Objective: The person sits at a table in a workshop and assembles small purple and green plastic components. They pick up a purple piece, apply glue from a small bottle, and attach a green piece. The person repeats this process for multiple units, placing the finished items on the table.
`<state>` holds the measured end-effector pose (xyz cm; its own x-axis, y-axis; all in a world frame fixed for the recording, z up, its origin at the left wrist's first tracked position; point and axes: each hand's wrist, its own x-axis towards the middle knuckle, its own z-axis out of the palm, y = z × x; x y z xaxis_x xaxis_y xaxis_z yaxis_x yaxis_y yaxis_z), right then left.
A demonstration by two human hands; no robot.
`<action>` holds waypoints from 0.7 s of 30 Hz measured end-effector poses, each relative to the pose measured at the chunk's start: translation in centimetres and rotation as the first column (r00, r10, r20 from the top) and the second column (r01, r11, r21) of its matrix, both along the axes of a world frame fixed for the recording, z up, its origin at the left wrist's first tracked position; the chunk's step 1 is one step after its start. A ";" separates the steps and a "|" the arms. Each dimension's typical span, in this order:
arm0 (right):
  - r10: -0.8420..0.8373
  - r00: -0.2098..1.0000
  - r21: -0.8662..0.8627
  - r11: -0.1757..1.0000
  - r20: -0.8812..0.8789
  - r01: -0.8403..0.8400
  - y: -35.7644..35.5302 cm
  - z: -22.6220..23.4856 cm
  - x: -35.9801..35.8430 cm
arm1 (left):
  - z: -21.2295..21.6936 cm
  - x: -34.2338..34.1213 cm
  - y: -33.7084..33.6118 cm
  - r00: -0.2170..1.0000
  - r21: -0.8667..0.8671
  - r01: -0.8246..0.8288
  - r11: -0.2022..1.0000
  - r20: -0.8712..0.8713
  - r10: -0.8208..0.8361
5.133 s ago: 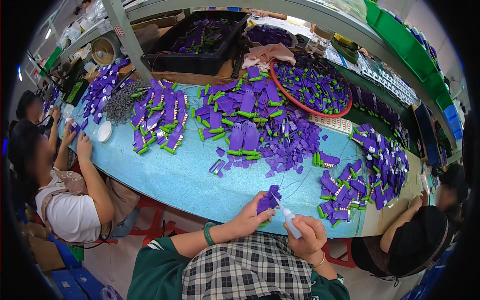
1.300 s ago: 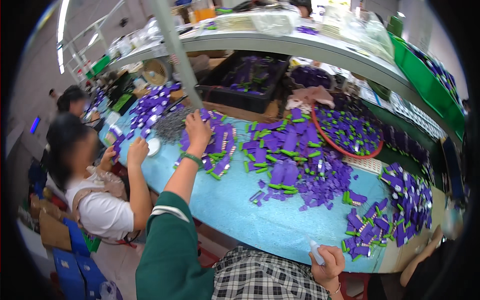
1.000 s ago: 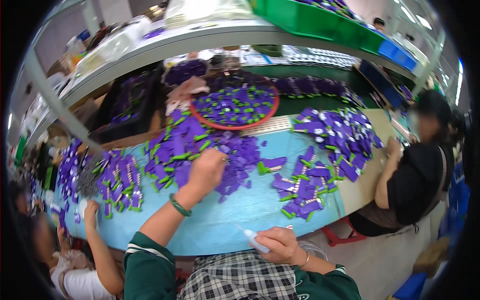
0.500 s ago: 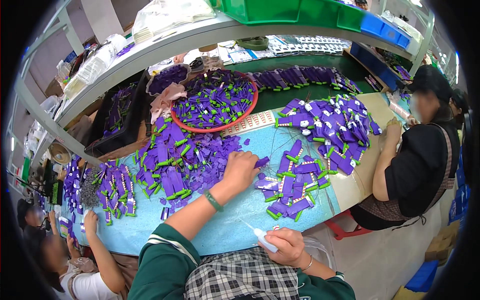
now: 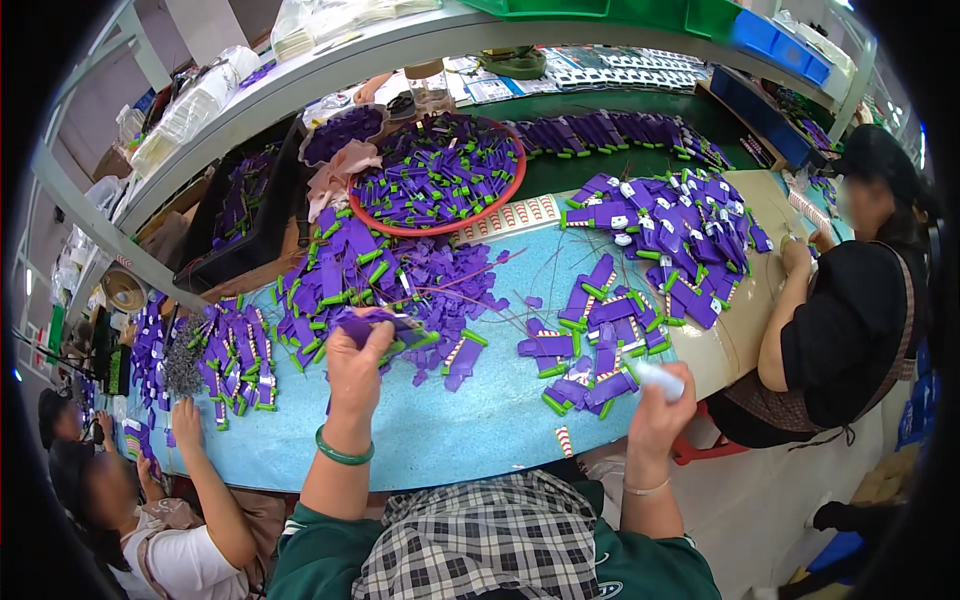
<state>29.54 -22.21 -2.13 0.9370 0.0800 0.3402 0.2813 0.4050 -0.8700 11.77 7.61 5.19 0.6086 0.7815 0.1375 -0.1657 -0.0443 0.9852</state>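
Note:
My left hand (image 5: 352, 385) is closed on a few flat purple parts with green ends (image 5: 408, 336), raised over the left heap of purple-and-green parts (image 5: 350, 262). My right hand (image 5: 657, 425) grips a small white squeeze bottle (image 5: 661, 380), smeared by motion, near the front edge of the blue table mat (image 5: 480, 420). Just left of that bottle lies a smaller cluster of purple parts with green ends and red-and-white striped strips (image 5: 605, 335). A loose striped strip (image 5: 564, 441) rests on the mat near me. Small purple pieces (image 5: 465, 290) lie scattered beyond my left hand.
A red basket (image 5: 519, 180) full of purple-and-green parts stands at the back, beside a black crate (image 5: 185, 285). Another heap (image 5: 680, 230) with thin wires lies back right. A metal shelf (image 5: 330, 85) crosses above. Co-workers sit left (image 5: 170, 545) and right (image 5: 840, 310).
My left hand has drawn back and left, and now holds purple-and-green parts. My right hand has moved right and up with the bottle. A striped strip now lies on the mat's front.

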 end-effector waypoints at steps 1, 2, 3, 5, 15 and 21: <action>-0.010 0.998 0.012 1.000 -0.057 0.011 0.1 -0.9 0.7 | -1.3 -0.1 0.0 1.000 0.037 -0.004 0.999 -0.009 0.005; -0.018 0.993 0.023 1.000 -0.114 0.020 0.2 -1.7 1.2 | -2.0 -0.3 0.0 1.000 0.075 -0.010 0.997 -0.017 0.012; -0.026 0.985 0.032 0.999 -0.172 0.032 0.5 -2.3 1.5 | -1.8 -0.4 0.0 0.998 0.217 -0.062 0.974 0.037 0.055; 0.046 0.972 -0.028 0.998 -0.232 -0.054 0.8 -3.1 0.0 | -0.4 -0.6 0.1 0.980 0.474 -0.185 0.861 0.160 0.122; 0.507 0.750 0.296 0.860 -0.424 -0.415 7.4 -1.8 -9.1 | 0.2 -7.6 -0.3 0.934 -0.145 -0.154 0.977 0.302 0.192; 0.353 0.893 0.414 0.883 -0.277 -0.221 4.8 1.8 -4.0 | -3.7 -5.3 -7.0 0.869 -0.224 0.408 0.885 -0.202 -0.452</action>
